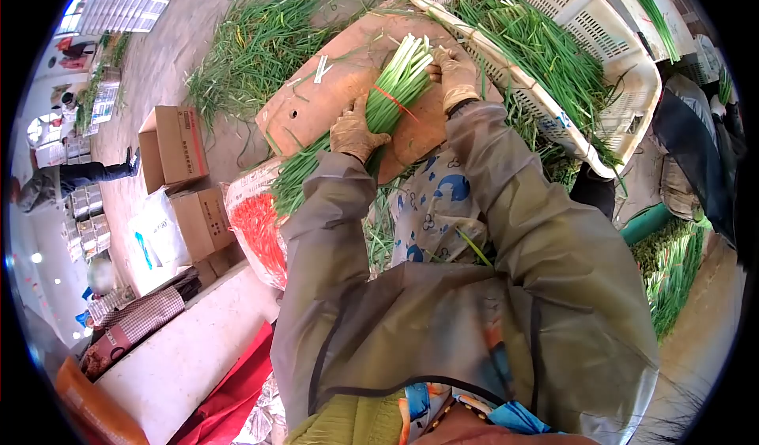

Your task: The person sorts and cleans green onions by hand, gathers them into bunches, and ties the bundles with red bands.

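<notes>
A bundle of green chives [393, 89] with white stem ends lies across the orange-brown board [312, 105], a red tie [393, 102] around its middle. My left hand [356, 133], in a tan glove, is wrapped round the bundle below the tie; the leaves trail down to the left past my sleeve. Close to the white ends is my right hand [457, 75], also gloved, its curled fingers against the side of the bundle. Part of its grip is hidden. A few loose white stem pieces [321, 69] lie on the board.
A white plastic crate [538, 121] of loose chives [538, 38] stands at the upper right. More chives [265, 46] cover the floor beyond the board. A bag of red ties [261, 228] and cardboard boxes [178, 148] are at left. Another person [75, 178] is far left.
</notes>
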Motion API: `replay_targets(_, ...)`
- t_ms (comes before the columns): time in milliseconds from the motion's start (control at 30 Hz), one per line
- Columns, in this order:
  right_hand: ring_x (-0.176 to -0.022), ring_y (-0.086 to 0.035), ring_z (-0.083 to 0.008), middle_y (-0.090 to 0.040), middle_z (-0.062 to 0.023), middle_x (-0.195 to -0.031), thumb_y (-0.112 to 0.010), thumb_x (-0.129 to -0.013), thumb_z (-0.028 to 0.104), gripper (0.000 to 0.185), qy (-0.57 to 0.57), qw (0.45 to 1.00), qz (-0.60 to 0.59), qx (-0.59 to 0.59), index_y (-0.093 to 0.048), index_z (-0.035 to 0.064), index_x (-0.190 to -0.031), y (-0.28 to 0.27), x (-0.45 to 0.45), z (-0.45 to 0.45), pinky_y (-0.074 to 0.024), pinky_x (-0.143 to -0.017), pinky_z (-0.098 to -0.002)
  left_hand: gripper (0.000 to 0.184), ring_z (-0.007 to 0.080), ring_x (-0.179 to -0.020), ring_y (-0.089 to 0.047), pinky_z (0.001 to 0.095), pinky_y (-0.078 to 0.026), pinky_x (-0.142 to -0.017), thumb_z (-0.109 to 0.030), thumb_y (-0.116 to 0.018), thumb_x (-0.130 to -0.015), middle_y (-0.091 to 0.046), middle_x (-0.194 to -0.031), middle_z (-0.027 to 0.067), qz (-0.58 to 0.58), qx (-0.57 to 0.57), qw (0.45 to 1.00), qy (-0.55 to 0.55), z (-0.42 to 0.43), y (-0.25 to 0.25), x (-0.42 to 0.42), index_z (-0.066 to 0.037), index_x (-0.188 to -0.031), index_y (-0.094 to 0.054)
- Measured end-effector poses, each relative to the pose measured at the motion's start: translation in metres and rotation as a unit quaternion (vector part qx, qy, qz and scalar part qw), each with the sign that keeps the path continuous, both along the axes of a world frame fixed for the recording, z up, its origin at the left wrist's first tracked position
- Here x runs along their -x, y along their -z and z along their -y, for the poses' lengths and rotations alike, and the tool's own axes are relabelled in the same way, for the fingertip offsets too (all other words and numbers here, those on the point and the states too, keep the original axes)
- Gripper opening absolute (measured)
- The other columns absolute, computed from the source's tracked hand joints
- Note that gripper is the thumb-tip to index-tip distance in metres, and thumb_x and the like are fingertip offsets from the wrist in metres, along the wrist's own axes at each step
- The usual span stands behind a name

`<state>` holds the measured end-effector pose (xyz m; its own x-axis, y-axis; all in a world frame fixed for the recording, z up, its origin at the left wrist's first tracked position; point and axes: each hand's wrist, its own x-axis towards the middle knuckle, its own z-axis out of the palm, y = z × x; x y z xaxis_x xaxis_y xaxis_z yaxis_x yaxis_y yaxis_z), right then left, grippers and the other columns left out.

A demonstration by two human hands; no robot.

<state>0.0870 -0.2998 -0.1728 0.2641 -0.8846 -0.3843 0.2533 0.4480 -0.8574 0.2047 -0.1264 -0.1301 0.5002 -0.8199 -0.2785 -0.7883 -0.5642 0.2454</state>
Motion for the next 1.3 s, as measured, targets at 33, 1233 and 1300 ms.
replay_targets(33, -0.054, -0.058, -0.0131, -0.058, -0.0045, -0.069, -0.059, -0.084, 0.012, 0.011, 0.000, 1.000, -0.001, 0.001, -0.057, 0.0009, -0.082, 0.000, 0.000, 0.004, -0.0437, -0.044, -0.0233, 0.095, 0.0349, -0.104, -0.052, 0.0415, -0.044, -0.085, -0.036, -0.079, -0.055, -0.047, -0.120, 0.0202, 0.001, 0.007, 1.000, 0.004, 0.000, 0.000, 0.000, -0.015, -0.133, -0.029)
replay_targets(1233, -0.076, -0.062, -0.0333, -0.064, -0.0187, -0.081, -0.053, -0.082, 0.046, 0.047, -0.385, 0.799, -0.356, 0.295, -0.065, 0.0011, -0.090, 0.006, 0.028, -0.059, -0.0473, -0.069, -0.0398, 0.033, 0.0283, -0.090, -0.055, 0.0341, -0.044, -0.081, -0.002, -0.054, -0.081, -0.058, -0.100, 0.0130, -0.179, 0.286, 0.938, 0.086, 0.014, 0.033, -0.039, -0.014, -0.111, -0.058)
replay_targets(1300, -0.082, -0.060, -0.0360, -0.063, -0.0203, -0.084, -0.053, -0.082, 0.045, 0.047, -0.425, 0.774, -0.394, 0.255, -0.065, 0.0007, -0.090, -0.001, 0.010, -0.059, -0.0463, -0.072, -0.0413, 0.038, 0.0229, -0.090, -0.056, 0.0318, -0.044, -0.080, 0.003, -0.052, -0.079, -0.058, -0.100, 0.0111, -0.118, 0.299, 0.926, 0.200, 0.015, 0.032, -0.045, -0.013, -0.113, -0.057)
